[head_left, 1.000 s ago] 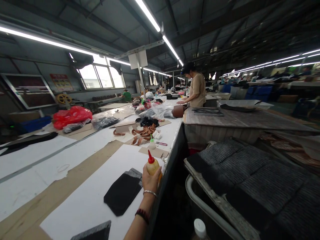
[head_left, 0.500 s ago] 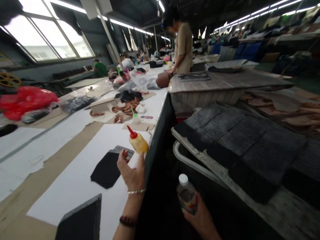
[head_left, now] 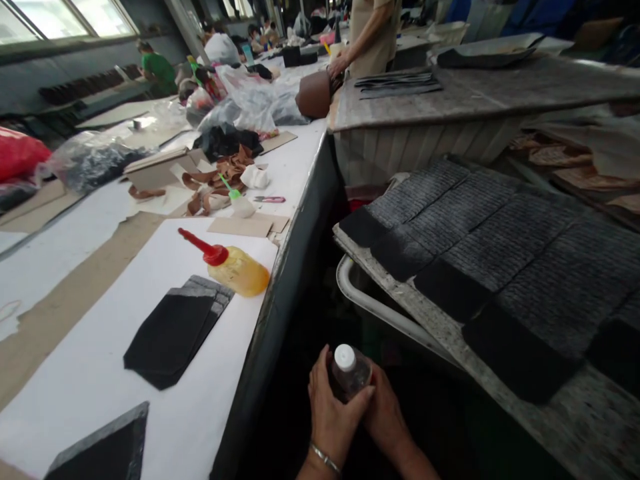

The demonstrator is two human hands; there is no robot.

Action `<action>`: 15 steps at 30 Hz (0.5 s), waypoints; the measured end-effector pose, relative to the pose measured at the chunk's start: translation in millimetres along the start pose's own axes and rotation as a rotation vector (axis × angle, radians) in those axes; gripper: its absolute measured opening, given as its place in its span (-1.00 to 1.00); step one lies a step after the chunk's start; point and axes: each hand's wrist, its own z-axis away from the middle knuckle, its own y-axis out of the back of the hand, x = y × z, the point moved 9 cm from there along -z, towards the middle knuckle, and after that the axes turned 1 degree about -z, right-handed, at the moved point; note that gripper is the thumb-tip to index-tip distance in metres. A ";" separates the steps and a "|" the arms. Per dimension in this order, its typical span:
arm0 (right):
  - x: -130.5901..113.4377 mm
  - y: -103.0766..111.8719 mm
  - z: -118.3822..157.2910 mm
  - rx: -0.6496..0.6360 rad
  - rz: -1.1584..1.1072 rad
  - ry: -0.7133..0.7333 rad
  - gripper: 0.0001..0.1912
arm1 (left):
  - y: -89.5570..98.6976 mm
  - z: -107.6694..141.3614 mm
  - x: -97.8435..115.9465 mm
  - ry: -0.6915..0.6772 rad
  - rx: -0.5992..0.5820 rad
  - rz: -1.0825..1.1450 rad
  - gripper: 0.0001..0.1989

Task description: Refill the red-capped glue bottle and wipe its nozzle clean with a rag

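Observation:
A clear plastic bottle with a white cap is held between my hands, over the dark gap beside the table. My right hand grips it from the right and behind. Curled round its left side is my left hand, the thumb across its front and the fingers partly hidden. On the white table sheet, near the edge, a squeeze bottle of yellowish liquid with a red nozzle rests tilted. Beside it lie stacked black pieces with grey edges, and another black piece is closer to me.
At right, a board carrying rows of black ribbed pieces rests over a white-rimmed bin. Farther along the table are a small green-tipped bottle, pink snips and brown scraps. A co-worker stands beyond.
My left hand has moved from beside the red-nozzled bottle, right and down, onto the clear bottle. My right hand and that bottle have shifted slightly left. The view has tilted down.

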 end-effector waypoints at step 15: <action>78.8 -60.3 -75.8 -0.046 0.059 0.097 -0.45 | -13.3 -94.1 20.7 -0.270 0.192 -0.358 -0.88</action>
